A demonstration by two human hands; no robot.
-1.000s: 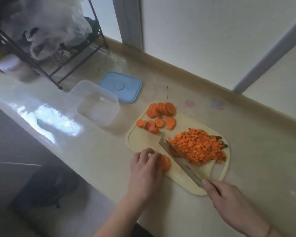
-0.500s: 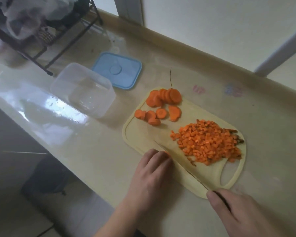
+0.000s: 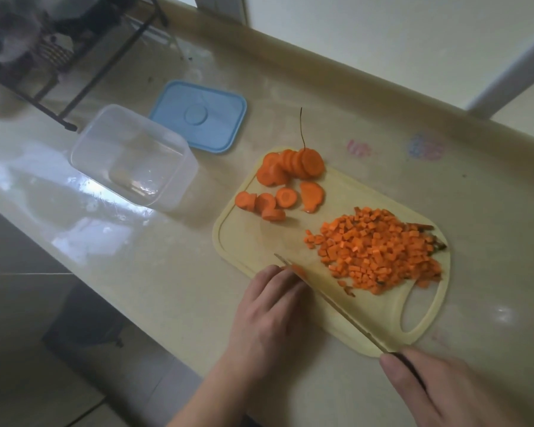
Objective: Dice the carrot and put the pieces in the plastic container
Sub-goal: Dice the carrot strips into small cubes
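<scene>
At the counter's near edge, my left hand pins orange carrot slices on the pale yellow cutting board; my right hand grips the thin-bladed knife. Dicing underway; clear plastic container awaits. Next: cut straight down, fingertips tucked.

A carrot piece is pinned on the cutting board by the left hand, with the knife gripped in the right hand. Diced carrot is heaped just beside the blade, slices are scattered further back, and the plastic container and blue lid are parked on the table.
</scene>
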